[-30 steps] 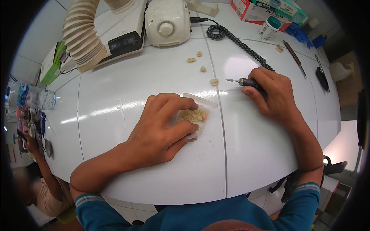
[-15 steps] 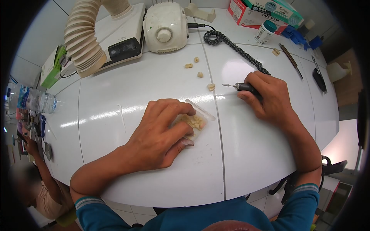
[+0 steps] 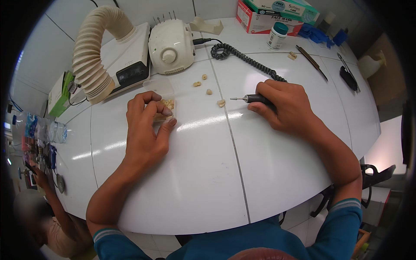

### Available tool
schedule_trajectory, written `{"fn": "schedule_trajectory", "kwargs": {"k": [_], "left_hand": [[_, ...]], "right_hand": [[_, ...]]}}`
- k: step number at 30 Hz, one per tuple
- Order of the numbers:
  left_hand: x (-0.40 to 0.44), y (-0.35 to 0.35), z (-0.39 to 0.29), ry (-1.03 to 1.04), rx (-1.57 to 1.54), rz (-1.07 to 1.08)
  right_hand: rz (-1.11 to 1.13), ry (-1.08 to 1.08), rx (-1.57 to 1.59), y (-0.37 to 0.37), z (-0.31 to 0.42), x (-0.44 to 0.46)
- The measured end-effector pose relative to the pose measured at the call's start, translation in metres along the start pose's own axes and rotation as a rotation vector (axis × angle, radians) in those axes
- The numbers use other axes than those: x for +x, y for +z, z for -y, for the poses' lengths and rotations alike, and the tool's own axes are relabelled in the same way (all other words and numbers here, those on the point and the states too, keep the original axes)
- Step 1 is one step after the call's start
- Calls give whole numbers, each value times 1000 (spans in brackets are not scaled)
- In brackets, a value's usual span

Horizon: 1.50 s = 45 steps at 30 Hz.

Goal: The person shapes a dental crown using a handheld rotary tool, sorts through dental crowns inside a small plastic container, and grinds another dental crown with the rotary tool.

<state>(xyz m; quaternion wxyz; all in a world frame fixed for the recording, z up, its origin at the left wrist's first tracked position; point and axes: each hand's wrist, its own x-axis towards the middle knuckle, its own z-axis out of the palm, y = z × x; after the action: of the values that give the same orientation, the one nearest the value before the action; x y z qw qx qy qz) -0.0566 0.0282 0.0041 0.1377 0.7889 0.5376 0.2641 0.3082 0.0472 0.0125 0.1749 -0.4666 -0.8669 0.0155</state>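
Note:
My left hand (image 3: pixel 145 123) has its fingers curled over a small clear plastic box (image 3: pixel 174 113), gripping its sides. Pale yellow tooth-shaped pieces (image 3: pixel 168 104) fill the box, partly hidden by my fingers; its clear lid (image 3: pixel 161 86) stands open at the far side. In my right hand (image 3: pixel 288 104) is a black rotary handpiece (image 3: pixel 255 99), its metal bur pointing left. Just off the bur tip lies one tooth-shaped piece (image 3: pixel 221 103), apart from it. Three more lie farther back, among them a loose single piece (image 3: pixel 209 92).
A cream control unit (image 3: pixel 171 50) feeds a coiled black cord (image 3: pixel 249 60). Left of it stands a ribbed hose (image 3: pixel 89 56). At the back are mask boxes (image 3: pixel 273 21) and a white bottle (image 3: pixel 277 37); rightward, a brown pointed tool (image 3: pixel 313 63). A person (image 3: pixel 60 229) sits at far left.
My left hand has carried the plastic box left and away from me, toward the control unit. My right hand still holds the handpiece beside the tooth-shaped piece. The camera view has shifted slightly.

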Motion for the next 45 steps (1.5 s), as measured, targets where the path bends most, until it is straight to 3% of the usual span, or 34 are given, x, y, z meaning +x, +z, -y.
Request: {"fn": "schedule_trajectory", "kwargs": {"k": [13, 31, 34, 40, 45], "left_hand": [[-1, 2, -7, 133, 256, 8], [2, 7, 14, 22, -68, -80], [2, 9, 23, 55, -95, -100], [0, 7, 28, 121, -89, -174], [-3, 12, 9, 222, -314, -302]], "right_hand": [[39, 27, 7, -2, 0, -3], [26, 20, 17, 3, -3, -5], [148, 59, 14, -7, 1, -2], [143, 51, 35, -7, 0, -2], [66, 14, 24, 4, -3, -4]]}}
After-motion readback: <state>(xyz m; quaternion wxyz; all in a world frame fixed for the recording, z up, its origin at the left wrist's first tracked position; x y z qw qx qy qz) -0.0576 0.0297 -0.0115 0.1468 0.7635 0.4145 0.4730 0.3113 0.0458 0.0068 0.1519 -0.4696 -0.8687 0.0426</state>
